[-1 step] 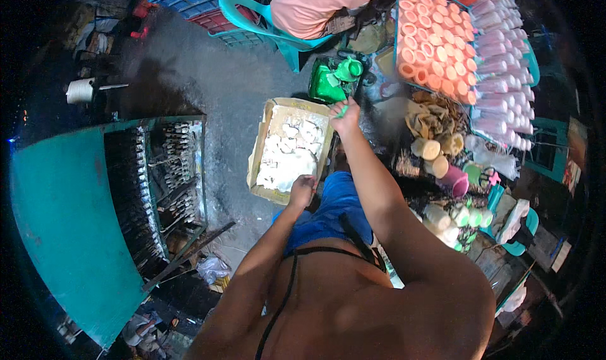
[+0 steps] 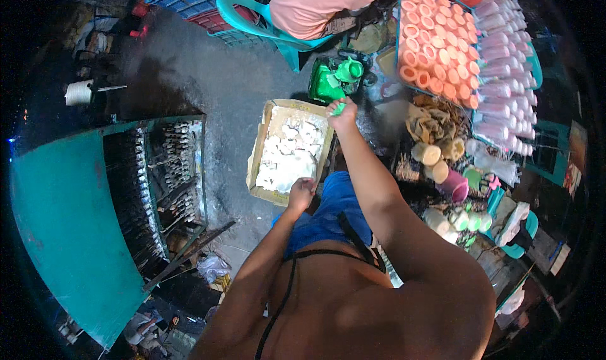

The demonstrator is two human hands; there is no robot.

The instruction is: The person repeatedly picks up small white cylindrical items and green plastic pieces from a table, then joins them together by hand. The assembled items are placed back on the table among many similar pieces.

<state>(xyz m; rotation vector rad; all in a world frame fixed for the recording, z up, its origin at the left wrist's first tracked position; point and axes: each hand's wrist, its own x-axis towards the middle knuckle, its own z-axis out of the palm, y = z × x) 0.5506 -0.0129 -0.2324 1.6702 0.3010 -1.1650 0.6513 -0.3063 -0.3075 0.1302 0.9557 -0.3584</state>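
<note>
My right hand point(image 2: 343, 114) is closed around a small bright green piece point(image 2: 338, 109), held beside the tray's upper right corner. My left hand point(image 2: 302, 194) has its fingers curled at the lower right part of a shallow cardboard tray point(image 2: 257, 171); what they pinch, if anything, is hidden. White, lumpy material point(image 2: 287, 171) fills much of this tray, thicker at its near end. Just beyond my right hand a dark square pan point(image 2: 325, 85) holds glossy green material, with a green cup-like vessel point(image 2: 348, 70) at its right.
A seated person in a peach shirt point(image 2: 309, 10) is at the back on a teal chair point(image 2: 249, 10). Crates of orange cylinders point(image 2: 435, 38) and pale wrapped bottle shapes point(image 2: 502, 76) stand right. A teal panel point(image 2: 69, 234) with a rack fills the left. Cups point(image 2: 451, 184) lie right.
My right hand has shifted very slightly left, and more of the green piece shows. My left hand sits slightly lower by the tray. The rest looks the same.
</note>
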